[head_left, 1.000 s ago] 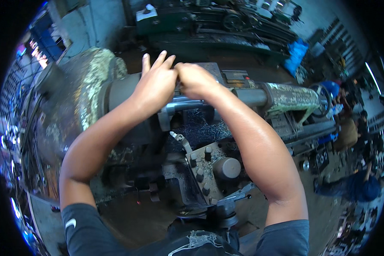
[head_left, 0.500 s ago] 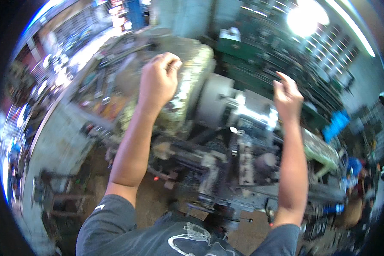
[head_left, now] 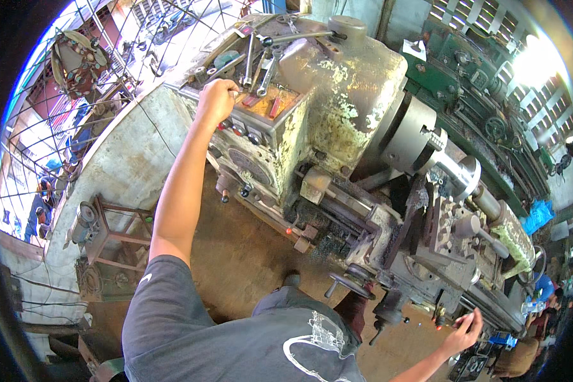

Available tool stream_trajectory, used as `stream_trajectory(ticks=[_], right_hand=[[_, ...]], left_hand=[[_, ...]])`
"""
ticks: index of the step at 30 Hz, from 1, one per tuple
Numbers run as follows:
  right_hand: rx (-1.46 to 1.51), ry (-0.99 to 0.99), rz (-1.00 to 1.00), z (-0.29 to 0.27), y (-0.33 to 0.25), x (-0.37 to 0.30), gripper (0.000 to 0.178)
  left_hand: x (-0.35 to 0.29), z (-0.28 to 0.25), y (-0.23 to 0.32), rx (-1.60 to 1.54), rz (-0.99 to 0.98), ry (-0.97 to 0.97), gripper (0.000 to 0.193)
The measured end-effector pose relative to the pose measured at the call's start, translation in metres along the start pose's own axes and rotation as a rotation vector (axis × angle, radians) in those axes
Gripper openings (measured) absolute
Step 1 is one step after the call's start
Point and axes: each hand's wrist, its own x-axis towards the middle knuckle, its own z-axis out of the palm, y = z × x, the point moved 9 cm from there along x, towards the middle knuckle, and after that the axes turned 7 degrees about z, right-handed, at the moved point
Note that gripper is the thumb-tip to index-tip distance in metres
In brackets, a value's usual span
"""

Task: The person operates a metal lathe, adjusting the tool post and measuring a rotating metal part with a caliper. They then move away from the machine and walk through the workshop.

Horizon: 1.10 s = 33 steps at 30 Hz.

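My left hand [head_left: 217, 102] is closed at the front corner of the tool tray on top of a lathe's worn headstock [head_left: 356, 83]; anything in its fingers is hidden. Beside it lie a combination wrench [head_left: 268, 75] and another wrench [head_left: 249, 58]. Low at the right, my right hand [head_left: 463, 335] has its fingers apart and holds nothing visible, close to a red-knobbed lever [head_left: 439, 319] on the lathe. Between the hands, the chuck [head_left: 412, 135] grips a shiny metal workpiece [head_left: 468, 178] with a round flange.
The carriage handwheel [head_left: 352, 284] sticks out in front of me. A pale green tailstock [head_left: 514, 240] stands at the lathe's right end. Behind it is a green machine [head_left: 465, 95]. At the left are a metal-framed stand [head_left: 118, 232] and a window grille [head_left: 118, 57].
The view has swung left and sharpened. My left hand has gone from in front of the headstock to its tray corner. My right hand has dropped from beside the workpiece to the lower right.
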Motion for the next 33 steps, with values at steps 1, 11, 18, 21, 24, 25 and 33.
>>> stream_trajectory(ticks=[1, 11, 18, 21, 24, 25, 33], right_hand=[[-0.022, 0.040, 0.080, -0.016, 0.020, -0.020, 0.020], [0.001, 0.173, 0.685, -0.068, 0.154, -0.198, 0.017], [-0.140, -0.241, 0.638, 0.019, 0.139, -0.209, 0.079], [-0.296, -0.411, 0.540, 0.057, 0.119, -0.206, 0.109], [-0.363, -0.435, 0.538, 0.079, 0.110, -0.206, 0.122], [-0.407, -0.431, 0.589, 0.081, 0.113, -0.205, 0.123], [-0.383, -0.454, 0.615, 0.088, 0.127, -0.177, 0.118]], left_hand=[[-0.002, 0.000, 0.001, 0.029, 0.031, 0.009, 0.014], [-0.004, 0.016, -0.003, 0.101, 0.095, -0.082, 0.020], [-0.025, 0.003, -0.003, 0.031, 0.151, 0.255, 0.022], [-0.067, -0.004, 0.037, -0.006, 0.199, 0.414, 0.015], [-0.123, 0.013, 0.090, -0.129, 0.287, 0.306, 0.014], [-0.143, 0.022, 0.110, -0.160, 0.334, 0.266, 0.014], [-0.338, 0.188, 0.196, -0.507, 0.033, -0.821, 0.019]])
